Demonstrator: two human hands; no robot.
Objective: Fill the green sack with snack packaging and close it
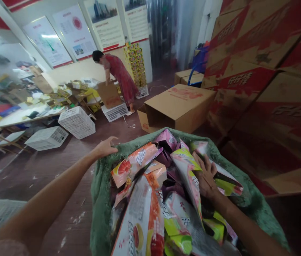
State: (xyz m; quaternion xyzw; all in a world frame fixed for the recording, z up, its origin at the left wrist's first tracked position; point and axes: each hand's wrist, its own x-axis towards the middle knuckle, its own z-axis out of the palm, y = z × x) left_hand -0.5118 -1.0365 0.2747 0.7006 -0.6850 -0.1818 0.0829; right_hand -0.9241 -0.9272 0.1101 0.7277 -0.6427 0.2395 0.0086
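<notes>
Left hand (105,147) fingers curled over far-left rim of green cloth sack (99,188), clamped on the fabric. Right hand (206,175) inside toward the right rim, fingers spread, flat against a lime-green snack packet (185,164), gripping nothing. Sack heaped with packets, orange grapefruit packet (131,165) by the far-left rim. Packets likely light, puffy, slick film, crushable; best pinched at a sealed end. Sack soft, floppy. Open cardboard box (179,106) beyond the far rim.

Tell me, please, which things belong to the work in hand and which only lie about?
In hand: green fuzzy cloth sack, left hand on its rim; colourful foil snack packets inside, right hand on them.
Lying about: open brown cardboard box; white plastic crates; stacked red-printed cartons.
</notes>
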